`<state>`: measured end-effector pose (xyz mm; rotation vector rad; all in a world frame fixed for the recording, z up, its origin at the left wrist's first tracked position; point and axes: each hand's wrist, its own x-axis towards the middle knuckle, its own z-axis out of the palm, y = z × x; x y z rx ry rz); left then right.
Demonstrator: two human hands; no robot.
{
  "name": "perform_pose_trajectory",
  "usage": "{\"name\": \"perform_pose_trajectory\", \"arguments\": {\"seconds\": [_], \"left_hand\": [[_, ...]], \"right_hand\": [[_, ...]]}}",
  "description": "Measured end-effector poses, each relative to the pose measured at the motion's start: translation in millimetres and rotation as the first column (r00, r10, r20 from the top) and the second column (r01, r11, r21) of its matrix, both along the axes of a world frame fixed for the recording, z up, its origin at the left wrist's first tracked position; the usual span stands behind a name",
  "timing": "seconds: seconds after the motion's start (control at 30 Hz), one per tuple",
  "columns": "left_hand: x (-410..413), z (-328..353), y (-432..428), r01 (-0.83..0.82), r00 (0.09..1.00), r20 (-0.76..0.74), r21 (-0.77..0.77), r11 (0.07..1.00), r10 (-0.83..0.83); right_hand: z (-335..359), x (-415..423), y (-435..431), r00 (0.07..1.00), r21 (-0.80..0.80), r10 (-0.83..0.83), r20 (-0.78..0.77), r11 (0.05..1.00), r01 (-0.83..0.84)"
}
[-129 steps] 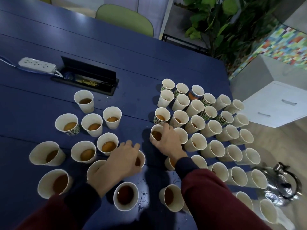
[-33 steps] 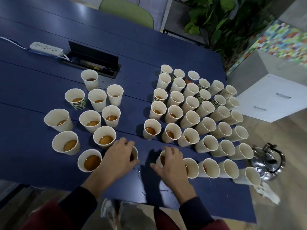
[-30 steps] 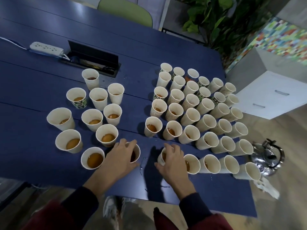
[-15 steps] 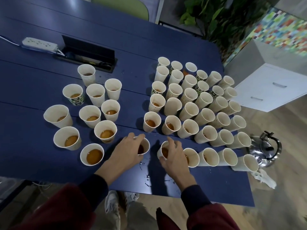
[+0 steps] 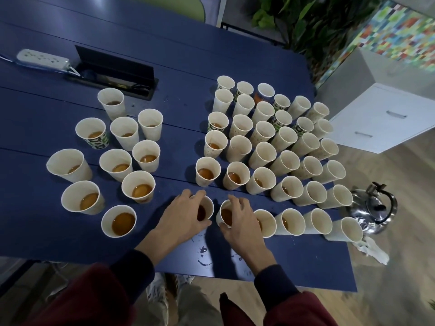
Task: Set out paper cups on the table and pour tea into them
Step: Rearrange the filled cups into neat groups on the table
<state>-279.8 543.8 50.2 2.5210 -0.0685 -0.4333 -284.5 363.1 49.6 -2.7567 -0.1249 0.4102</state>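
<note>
Two hands work at the near edge of the table [image 5: 42,234]: the left hand [image 5: 181,223] curls round one cup [image 5: 207,209], the right hand [image 5: 243,223] round a second cup [image 5: 223,216], both holding tea. A nudge could tip the crowded cups [image 5: 262,156] behind; spills might reach the power strip [image 5: 42,61] farther back.

Covered cups, cropped edges

The left hand [image 5: 181,220] hides the 8 o'clock side of the left cup [image 5: 208,209]. The right hand [image 5: 240,222] covers the 4 o'clock side of the right cup [image 5: 224,215] and part of the next cup [image 5: 268,224]. The far cups [image 5: 300,105] at 1 o'clock show only inner walls, so their contents cannot be told. The kettle [image 5: 374,208] sits partly behind cups. The chair [image 5: 179,5] is cut off at 12 o'clock, the cabinet [image 5: 381,118] at 3 and the sleeves [image 5: 294,304] at 6.
</note>
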Motion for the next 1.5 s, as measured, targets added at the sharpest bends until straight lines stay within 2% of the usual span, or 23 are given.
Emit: {"name": "perform_pose_trajectory", "arguments": {"seconds": [0.13,0.3,0.67,0.93,1.2,1.37,1.5], "left_hand": [[0.0,1.1,-0.6,-0.005,1.0,-0.007,0.005,1.0,0.005],[4.6,7.9,0.4,-0.031,0.999,0.029,0.026,0.999,0.03],[46.9,42.2,11.7,-0.151,0.974,0.177,0.058,0.987,0.139],[83.3,66.1,46.2,-0.239,0.955,0.214,0.15,0.959,0.204],[109.2,80.6,104.6,-0.335,0.921,0.27,0.178,0.925,0.281],[126.6,75.1,144.8,-0.345,0.922,0.248,0.188,0.92,0.296],[140.5,69.1,169.5,-0.341,0.933,0.213,0.259,0.904,0.29]], "right_hand": [[-0.4,1.3,-3.8,1.0,0.025,0.026,-0.01,0.999,-0.026],[5.5,6.2,-10.8,0.997,0.148,0.071,0.019,0.986,-0.073],[34.6,63.8,-10.9,0.957,0.25,0.126,0.261,0.949,-0.192],[53.4,118.0,25.4,0.92,0.18,0.302,0.25,0.919,-0.351],[71.2,166.5,89.6,0.878,0.108,0.413,0.24,0.888,-0.447],[76.0,188.0,135.2,0.873,0.07,0.45,0.188,0.88,-0.469],[72.0,204.4,167.1,0.875,0.041,0.449,0.179,0.885,-0.463]]}}
